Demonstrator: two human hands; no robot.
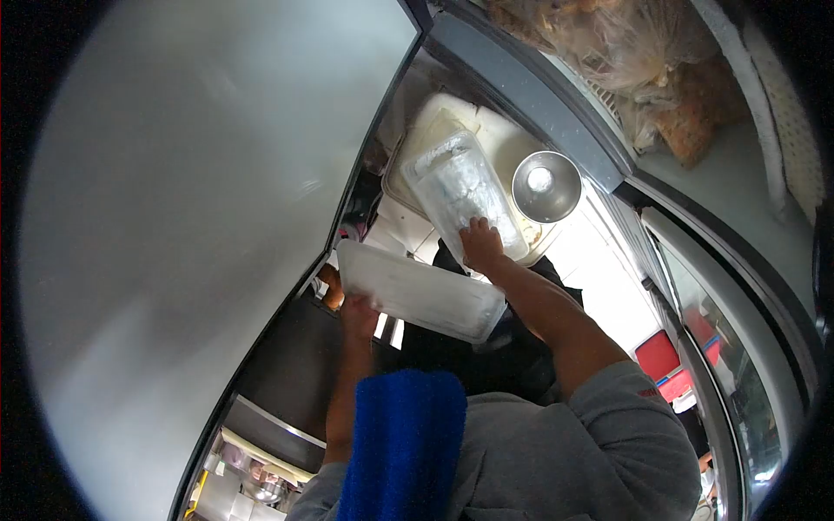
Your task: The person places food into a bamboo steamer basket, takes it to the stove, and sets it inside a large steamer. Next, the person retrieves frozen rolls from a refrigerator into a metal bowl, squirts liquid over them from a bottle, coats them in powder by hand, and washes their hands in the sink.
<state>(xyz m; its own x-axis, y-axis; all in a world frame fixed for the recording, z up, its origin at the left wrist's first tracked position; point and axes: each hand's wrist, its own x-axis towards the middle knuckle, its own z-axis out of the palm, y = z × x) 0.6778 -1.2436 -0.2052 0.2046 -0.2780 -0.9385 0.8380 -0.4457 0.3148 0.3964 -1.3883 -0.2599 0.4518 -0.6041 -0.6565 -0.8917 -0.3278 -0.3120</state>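
My left hand (pixel 357 314) grips a long, whitish, translucent plastic lid (pixel 421 286) by its near left side and holds it tilted in front of my body. A clear rectangular plastic container (pixel 460 178) lies farther off, with a whitish, shiny surface showing in it. Over the container's near end is my right hand (pixel 480 242), its fingers stretched forward and slightly apart, touching it; the thumb is hard to see. Just right of the container stands a round metal bowl (pixel 546 198) with a bright spot inside.
Beneath the container and bowl is a worn whitish surface (pixel 417 139). A large pale door panel (pixel 200 217) fills the left side. Bagged food (pixel 643 61) sits in an open cabinet at upper right. A blue towel (pixel 404 443) hangs over my shirt. Red items (pixel 660 360) show at right.
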